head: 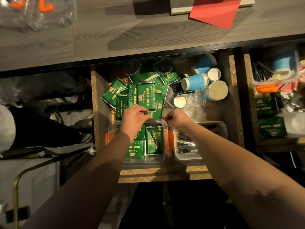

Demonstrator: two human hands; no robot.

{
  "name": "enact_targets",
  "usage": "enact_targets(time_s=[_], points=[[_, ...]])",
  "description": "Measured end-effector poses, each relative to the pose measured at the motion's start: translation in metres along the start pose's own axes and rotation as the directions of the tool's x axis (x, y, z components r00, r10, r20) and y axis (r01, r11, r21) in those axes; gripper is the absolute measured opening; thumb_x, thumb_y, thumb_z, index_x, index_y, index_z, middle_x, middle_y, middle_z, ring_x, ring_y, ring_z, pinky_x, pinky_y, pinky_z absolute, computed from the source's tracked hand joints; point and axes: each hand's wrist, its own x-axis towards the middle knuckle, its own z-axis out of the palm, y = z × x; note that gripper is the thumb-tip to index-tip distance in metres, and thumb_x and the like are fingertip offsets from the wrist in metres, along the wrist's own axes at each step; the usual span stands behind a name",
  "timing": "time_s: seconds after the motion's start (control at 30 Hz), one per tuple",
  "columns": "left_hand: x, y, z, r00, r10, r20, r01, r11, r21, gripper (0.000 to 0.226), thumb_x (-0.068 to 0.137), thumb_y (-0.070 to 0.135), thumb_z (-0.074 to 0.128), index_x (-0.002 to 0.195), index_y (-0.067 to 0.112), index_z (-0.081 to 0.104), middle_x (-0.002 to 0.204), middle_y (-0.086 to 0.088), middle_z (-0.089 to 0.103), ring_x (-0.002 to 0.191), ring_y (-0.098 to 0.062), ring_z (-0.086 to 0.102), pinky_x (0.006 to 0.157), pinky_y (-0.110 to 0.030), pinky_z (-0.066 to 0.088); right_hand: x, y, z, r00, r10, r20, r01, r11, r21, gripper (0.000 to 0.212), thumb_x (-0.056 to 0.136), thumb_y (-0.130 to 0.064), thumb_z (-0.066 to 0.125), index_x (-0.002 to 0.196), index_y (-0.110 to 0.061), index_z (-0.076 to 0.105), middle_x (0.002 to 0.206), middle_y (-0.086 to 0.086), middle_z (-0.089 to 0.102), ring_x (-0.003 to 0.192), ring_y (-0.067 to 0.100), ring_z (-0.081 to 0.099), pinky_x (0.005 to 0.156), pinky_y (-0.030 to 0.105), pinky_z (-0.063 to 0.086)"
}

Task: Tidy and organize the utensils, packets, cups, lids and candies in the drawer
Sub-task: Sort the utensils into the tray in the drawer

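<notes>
The open drawer holds a heap of green packets at its middle. Blue paper cups and clear plastic lids lie at its right. A clear box with orange clips sits at the front with green packets stacked inside. Beside it, a white tray carries dark plastic utensils. My left hand hovers over the box's far rim, pinching a small dark object. My right hand is closed on a thin dark utensil, above the tray's far end.
A grey wooden counter overhangs the drawer, with a red sheet and a clear bag on it. A second open drawer at the right holds cups, packets and black sticks. Bags and a metal frame stand at the left.
</notes>
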Motion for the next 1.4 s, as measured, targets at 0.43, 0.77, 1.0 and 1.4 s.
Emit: enact_targets(time_s=[0.43, 0.77, 1.0, 1.4], points=[[0.0, 0.001, -0.016, 0.997, 0.017, -0.072, -0.02, 0.999, -0.047, 0.015, 0.088, 0.015, 0.075, 0.101, 0.008, 0.077, 0.097, 0.002, 0.067, 0.081, -0.002, 0.058, 0.08, -0.008, 0.051, -0.015, 0.003, -0.028, 0.995, -0.044, 0.087, 0.028, 0.984, 0.175, 0.013, 0.096, -0.025, 0.061, 0.094, -0.013, 0.066, 0.088, 0.004, 0.067, 0.073, 0.018, 0.065, 0.07, 0.027, 0.057], [-0.005, 0.025, -0.039, 0.995, -0.033, -0.098, 0.003, 0.956, -0.292, 0.009, 0.098, 0.019, 0.062, 0.104, 0.015, 0.068, 0.094, 0.004, 0.069, 0.087, -0.008, 0.063, 0.082, -0.028, 0.055, -0.045, -0.016, -0.077, 0.979, -0.149, -0.136, 0.2, 0.793, 0.575, 0.015, 0.09, -0.002, 0.066, 0.103, 0.0, 0.073, 0.078, 0.009, 0.071, 0.059, 0.004, 0.061, 0.057, 0.016, 0.046], [-0.019, 0.077, -0.074, 0.97, -0.066, -0.233, -0.082, 0.817, -0.572, 0.009, 0.098, 0.02, 0.063, 0.097, 0.023, 0.072, 0.083, 0.004, 0.07, 0.075, 0.0, 0.061, 0.067, -0.014, 0.05, -0.085, -0.06, -0.113, 0.95, -0.157, -0.27, 0.311, 0.57, 0.761, 0.013, 0.084, 0.0, 0.07, 0.097, 0.004, 0.07, 0.074, 0.013, 0.066, 0.059, 0.01, 0.055, 0.057, 0.02, 0.044], [-0.059, 0.089, -0.113, 0.984, -0.177, 0.025, 0.137, 0.658, -0.741, 0.023, 0.107, 0.025, 0.043, 0.104, 0.015, 0.063, 0.07, -0.003, 0.067, 0.058, -0.015, 0.062, 0.053, -0.024, 0.053, -0.14, -0.112, -0.167, 0.907, -0.407, -0.109, 0.387, 0.704, 0.596, 0.007, 0.08, -0.009, 0.067, 0.077, -0.011, 0.072, 0.068, 0.007, 0.059, 0.061, 0.015, 0.048, 0.059, 0.026, 0.041]])
